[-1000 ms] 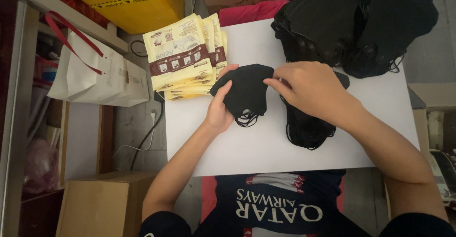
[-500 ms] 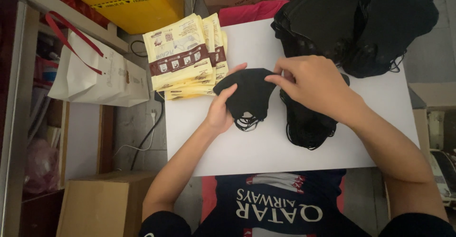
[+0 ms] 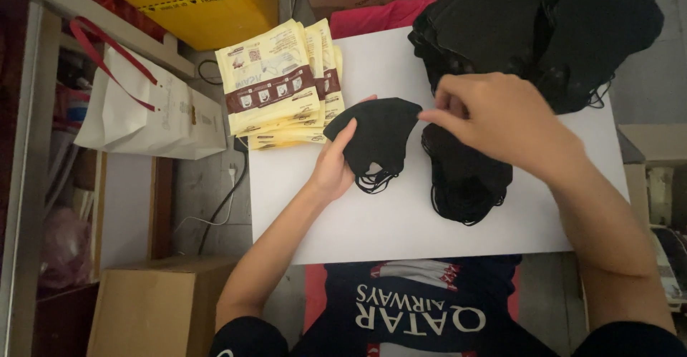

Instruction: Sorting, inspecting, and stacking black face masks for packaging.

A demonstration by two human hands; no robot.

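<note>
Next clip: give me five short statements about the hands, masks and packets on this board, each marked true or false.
1. The left hand holds a folded black mask. True.
2. The right hand rests on the packets. False: it pinches the mask's right corner.
3. The stack of yellow packets lies left of the held mask. True.
4. The small pile of black masks is white. False: black.
5. The white board carries a large mask heap at its far right. True.
</note>
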